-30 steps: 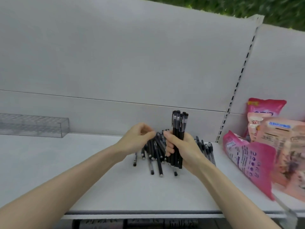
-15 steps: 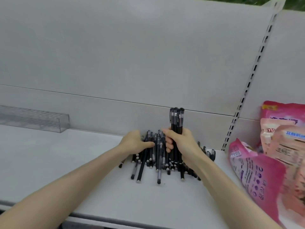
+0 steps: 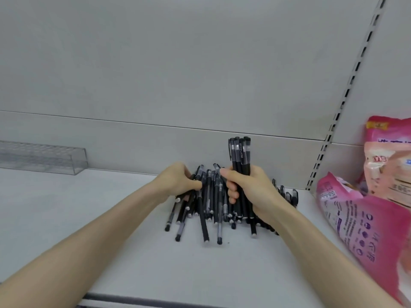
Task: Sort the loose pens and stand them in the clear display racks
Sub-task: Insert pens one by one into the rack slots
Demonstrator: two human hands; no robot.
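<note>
A heap of loose black pens point(image 3: 208, 210) lies on the white shelf point(image 3: 111, 241), against the back panel. My right hand point(image 3: 251, 190) grips an upright bundle of black pens point(image 3: 240, 152), caps up, above the right side of the heap. My left hand point(image 3: 178, 182) has its fingers curled down onto pens at the heap's left edge and pinches some of them. A clear display rack point(image 3: 42, 157) stands far to the left at the back of the shelf; no pens show in it.
Pink and peach snack bags point(image 3: 364, 221) crowd the right end of the shelf, close to my right forearm. A slotted metal upright point(image 3: 347, 94) rises behind them. The shelf's front edge point(image 3: 155, 302) runs along the bottom.
The view has closed in on the heap. My left hand has dropped lower onto the heap's left side. The right hand still holds its upright bundle in much the same place.
</note>
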